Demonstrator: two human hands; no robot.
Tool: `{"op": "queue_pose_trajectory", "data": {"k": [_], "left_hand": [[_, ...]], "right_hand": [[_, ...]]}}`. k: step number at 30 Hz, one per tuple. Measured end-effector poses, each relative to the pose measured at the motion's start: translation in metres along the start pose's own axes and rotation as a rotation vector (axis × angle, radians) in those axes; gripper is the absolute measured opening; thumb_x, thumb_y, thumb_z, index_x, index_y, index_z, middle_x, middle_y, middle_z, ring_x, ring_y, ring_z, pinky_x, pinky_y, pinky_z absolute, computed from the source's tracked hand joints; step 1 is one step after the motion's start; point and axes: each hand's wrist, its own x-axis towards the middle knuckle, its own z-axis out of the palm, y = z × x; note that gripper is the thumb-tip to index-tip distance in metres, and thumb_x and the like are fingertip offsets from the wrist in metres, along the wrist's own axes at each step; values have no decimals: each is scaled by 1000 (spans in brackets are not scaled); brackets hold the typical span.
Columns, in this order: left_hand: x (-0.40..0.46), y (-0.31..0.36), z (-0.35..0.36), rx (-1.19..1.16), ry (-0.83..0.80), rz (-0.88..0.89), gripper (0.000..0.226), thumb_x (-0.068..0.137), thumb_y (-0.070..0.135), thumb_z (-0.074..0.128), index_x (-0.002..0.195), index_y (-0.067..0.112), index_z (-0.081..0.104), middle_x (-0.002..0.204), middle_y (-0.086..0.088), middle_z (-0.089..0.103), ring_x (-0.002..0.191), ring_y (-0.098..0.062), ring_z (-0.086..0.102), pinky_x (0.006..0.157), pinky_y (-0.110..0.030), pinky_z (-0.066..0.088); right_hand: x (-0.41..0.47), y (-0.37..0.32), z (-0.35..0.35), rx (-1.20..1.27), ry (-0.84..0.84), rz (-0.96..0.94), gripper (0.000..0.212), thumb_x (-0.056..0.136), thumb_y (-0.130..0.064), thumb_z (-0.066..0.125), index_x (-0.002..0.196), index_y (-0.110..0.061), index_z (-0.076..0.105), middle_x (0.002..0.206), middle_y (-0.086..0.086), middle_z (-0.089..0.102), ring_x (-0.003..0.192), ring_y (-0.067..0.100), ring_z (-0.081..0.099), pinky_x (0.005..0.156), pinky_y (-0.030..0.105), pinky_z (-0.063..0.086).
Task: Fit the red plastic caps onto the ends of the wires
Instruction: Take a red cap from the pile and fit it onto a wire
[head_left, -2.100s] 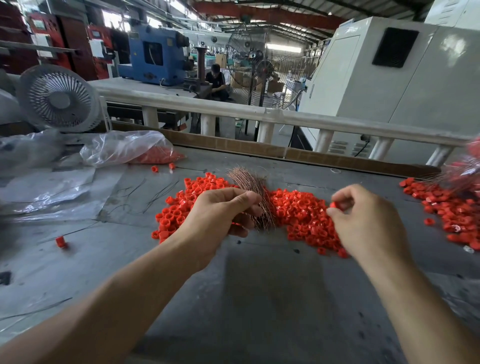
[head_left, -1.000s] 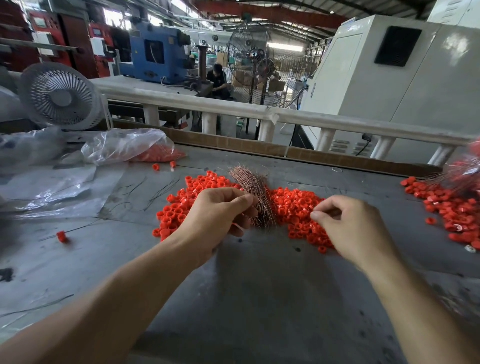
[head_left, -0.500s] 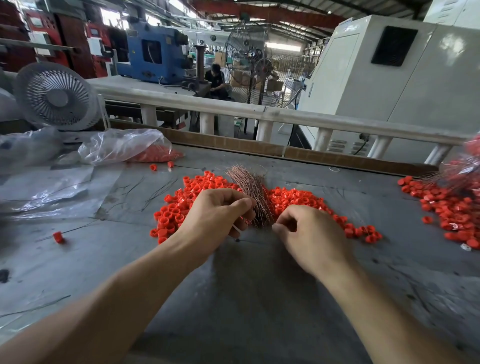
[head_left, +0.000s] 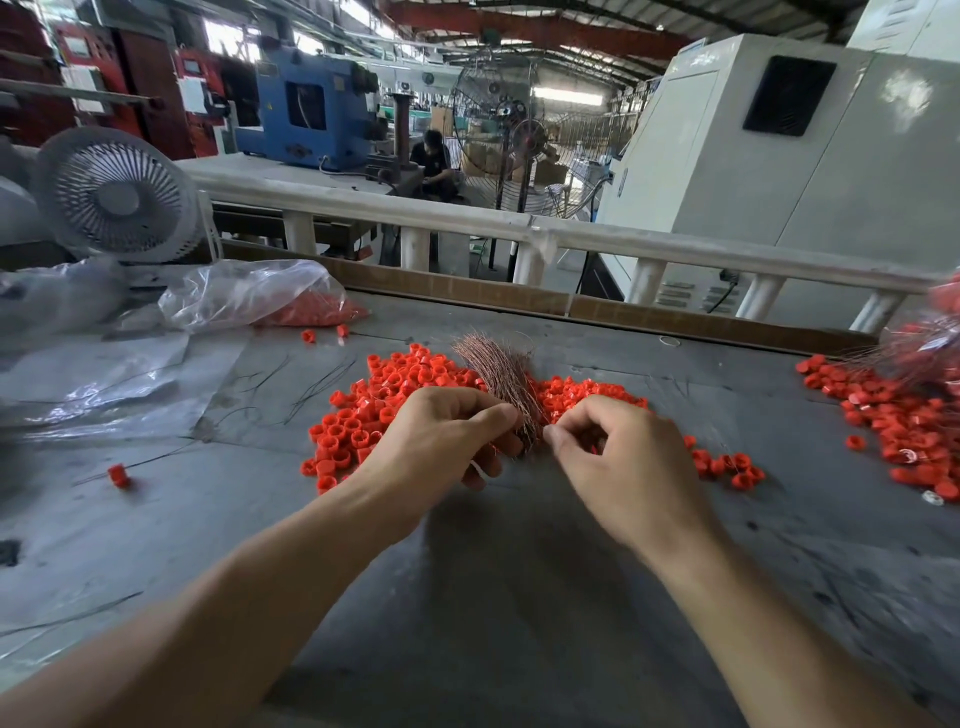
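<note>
A fanned bundle of thin copper wires (head_left: 498, 369) stands up from my left hand (head_left: 441, 441), which grips its lower end over the grey table (head_left: 493, 597). My right hand (head_left: 618, 467) is curled, thumb and forefinger pinched together right against the bundle's lower end; what they pinch is hidden. A broad pile of red plastic caps (head_left: 384, 405) lies under and behind both hands.
A second heap of red caps (head_left: 893, 421) with capped wires lies at the right edge. A clear plastic bag (head_left: 249, 296) holding caps and a white fan (head_left: 114, 195) sit at the back left. One stray cap (head_left: 118, 474) lies left. A white railing (head_left: 623, 241) borders the table.
My right hand pinched a red cap from the pile on the right, then moved left to the wire bundle. My left hand has kept hold of the wires in place.
</note>
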Motion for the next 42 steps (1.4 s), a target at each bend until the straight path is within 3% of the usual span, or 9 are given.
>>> {"op": "queue_pose_trajectory", "data": {"k": [3, 9, 22, 25, 27, 30, 32, 35, 42], "left_hand": [[-4, 3, 1, 0, -78, -30, 28, 99, 28, 63, 97, 3, 76, 81, -7, 75, 63, -17, 55, 55, -28, 45], [-5, 7, -1, -110, -46, -52, 26, 98, 19, 65, 96, -6, 71, 77, -14, 65, 56, -14, 46, 46, -23, 41], [6, -1, -9, -296, 66, 8, 23, 95, 23, 68, 94, 0, 70, 75, -6, 65, 55, -13, 51, 47, -25, 39], [6, -1, -8, -332, 7, 23, 19, 94, 21, 69, 89, 3, 70, 72, -5, 66, 54, -11, 54, 44, -21, 44], [4, 1, -6, -304, -68, 27, 18, 90, 24, 71, 84, 7, 70, 72, -6, 67, 55, -13, 56, 47, -23, 47], [0, 3, -3, -215, -174, 51, 16, 85, 26, 73, 77, 12, 72, 76, -11, 68, 59, -16, 57, 51, -27, 49], [-4, 5, -1, -112, -218, 77, 15, 91, 22, 71, 79, 12, 72, 77, -11, 69, 62, -17, 58, 53, -27, 50], [-8, 7, 2, 9, -260, 108, 13, 94, 18, 69, 87, 8, 72, 77, -7, 71, 64, -17, 58, 55, -27, 51], [-6, 5, -1, 109, -212, 124, 19, 95, 30, 67, 90, 13, 76, 80, -6, 75, 63, -15, 61, 54, -26, 51]], "right_hand": [[-3, -7, -2, 105, -23, -112, 17, 88, -36, 72, 75, -26, 67, 68, -16, 63, 66, 7, 60, 57, 26, 46], [-6, -14, -4, 168, -122, -240, 18, 86, -25, 76, 73, -25, 63, 67, -22, 56, 62, 5, 55, 55, 14, 35], [-9, -19, -13, 257, -403, -265, 22, 83, -35, 65, 68, -19, 62, 63, -8, 61, 59, 9, 57, 55, 26, 44], [-9, -18, -12, 261, -317, -209, 48, 92, -58, 55, 65, -18, 55, 58, -3, 52, 56, 12, 50, 55, 36, 42], [-6, -18, -10, 281, -187, -157, 54, 97, -60, 51, 64, -17, 51, 56, -2, 48, 54, 11, 46, 54, 33, 40], [-4, -18, -9, 407, -31, -70, 39, 99, -49, 57, 71, -21, 61, 60, -2, 55, 56, 13, 50, 53, 28, 41], [-4, -17, -8, 477, -10, -30, 27, 100, -42, 62, 81, -24, 69, 65, -5, 64, 59, 12, 56, 55, 29, 47], [-6, -18, -7, 517, -8, -18, 16, 98, -32, 67, 85, -24, 71, 66, -14, 67, 60, 2, 59, 56, 16, 44], [-6, -18, -7, 492, 36, -39, 15, 99, -25, 68, 84, -26, 70, 73, -12, 70, 68, 7, 65, 59, 14, 47]]}}
